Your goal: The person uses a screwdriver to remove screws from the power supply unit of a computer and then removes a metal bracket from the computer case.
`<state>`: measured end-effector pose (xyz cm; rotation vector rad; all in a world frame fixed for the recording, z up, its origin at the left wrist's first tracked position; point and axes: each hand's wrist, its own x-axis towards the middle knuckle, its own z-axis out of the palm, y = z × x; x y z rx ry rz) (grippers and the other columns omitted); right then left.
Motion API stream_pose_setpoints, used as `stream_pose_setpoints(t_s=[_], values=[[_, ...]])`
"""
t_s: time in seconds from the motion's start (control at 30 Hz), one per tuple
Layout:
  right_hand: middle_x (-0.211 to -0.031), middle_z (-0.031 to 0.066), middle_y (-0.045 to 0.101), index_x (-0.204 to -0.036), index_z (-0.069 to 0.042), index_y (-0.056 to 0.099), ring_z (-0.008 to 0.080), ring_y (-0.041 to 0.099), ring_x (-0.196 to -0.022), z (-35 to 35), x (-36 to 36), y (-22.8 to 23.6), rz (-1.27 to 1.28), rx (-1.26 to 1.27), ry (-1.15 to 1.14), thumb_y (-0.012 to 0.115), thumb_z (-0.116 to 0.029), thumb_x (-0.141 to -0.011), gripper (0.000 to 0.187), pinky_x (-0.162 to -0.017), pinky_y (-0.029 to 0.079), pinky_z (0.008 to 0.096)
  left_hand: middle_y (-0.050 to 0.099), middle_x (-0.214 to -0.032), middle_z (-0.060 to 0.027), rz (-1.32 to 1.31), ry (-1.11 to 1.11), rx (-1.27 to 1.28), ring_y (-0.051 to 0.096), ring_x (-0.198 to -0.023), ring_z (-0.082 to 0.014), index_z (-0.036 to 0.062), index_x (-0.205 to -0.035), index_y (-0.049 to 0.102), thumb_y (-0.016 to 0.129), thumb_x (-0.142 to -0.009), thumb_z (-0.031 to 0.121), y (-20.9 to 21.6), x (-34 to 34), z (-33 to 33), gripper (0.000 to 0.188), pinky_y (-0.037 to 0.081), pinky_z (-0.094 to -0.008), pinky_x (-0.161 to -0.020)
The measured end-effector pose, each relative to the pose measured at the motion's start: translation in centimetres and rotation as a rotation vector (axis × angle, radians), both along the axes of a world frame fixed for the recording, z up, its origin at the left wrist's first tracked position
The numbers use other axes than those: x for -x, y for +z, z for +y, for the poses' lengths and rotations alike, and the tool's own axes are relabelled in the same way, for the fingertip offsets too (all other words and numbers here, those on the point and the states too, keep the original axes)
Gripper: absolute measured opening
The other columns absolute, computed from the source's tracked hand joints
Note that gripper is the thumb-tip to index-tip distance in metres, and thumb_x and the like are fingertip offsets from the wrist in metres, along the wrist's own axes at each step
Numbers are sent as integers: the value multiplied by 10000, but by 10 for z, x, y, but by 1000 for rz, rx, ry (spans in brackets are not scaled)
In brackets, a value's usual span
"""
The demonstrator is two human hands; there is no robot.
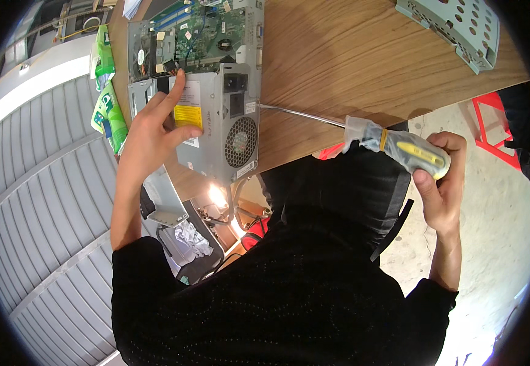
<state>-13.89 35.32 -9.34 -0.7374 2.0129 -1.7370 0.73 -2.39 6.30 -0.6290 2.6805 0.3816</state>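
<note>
An opened computer case (254, 55) lies on the wooden table at the upper left, its green motherboard (216, 36) exposed. The grey power supply (216, 146), with a fan grille and a yellow label, sits at its near end. My left hand (149, 134) rests on the power supply, thumb and index finger spread apart. In my right hand (444, 189) is a thick-handled screwdriver (399, 146), its handle wrapped in clear plastic with a yellow band. Its long thin shaft points left, and the tip meets the case's rear edge beside the power supply.
A perforated metal bracket (460, 30) lies at the table's far right. Green packets (109, 110) are along the left edge. Below the table are a bright lamp (217, 196) and a bin with crumpled paper (192, 238). A red frame (490, 131) stands on the floor at right.
</note>
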Motion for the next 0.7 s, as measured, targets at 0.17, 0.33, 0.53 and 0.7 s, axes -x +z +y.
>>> stream_pose_setpoints(t_s=[0.17,0.33,0.53,0.7], values=[[-912,116,554,-1106,29,503,158,539,-785,-6,13,19,-231,-391,12,610,-485,-926,555,-683,448,276,473,-791,-79,5,-13,6,479,-630,-174,118,-1489,398,837,-683,172,3,0,-2,920,467,-318,-628],[-997,212,536,-1182,-28,483,261,565,-884,-2,9,-2,222,49,-36,622,-330,-943,409,-710,478,356,565,-875,-79,-40,43,-10,548,-686,-153,135,-1508,361,844,-674,161,3,-2,-2,964,500,-300,-669],[-1186,235,560,-1210,14,585,342,591,-1023,3,10,-5,594,-85,43,778,-93,-781,482,-776,517,375,652,-1164,-117,508,484,-479,634,-943,-151,-25,-1372,486,806,-788,165,-46,-48,0,693,513,-298,-858],[-1125,252,596,-1219,53,619,342,645,-945,13,16,-9,738,-91,101,717,108,-690,541,-716,553,327,665,-1148,-107,309,686,-622,626,-969,-150,-58,-1233,574,761,-851,293,-36,-54,-1,551,477,-294,-893]])
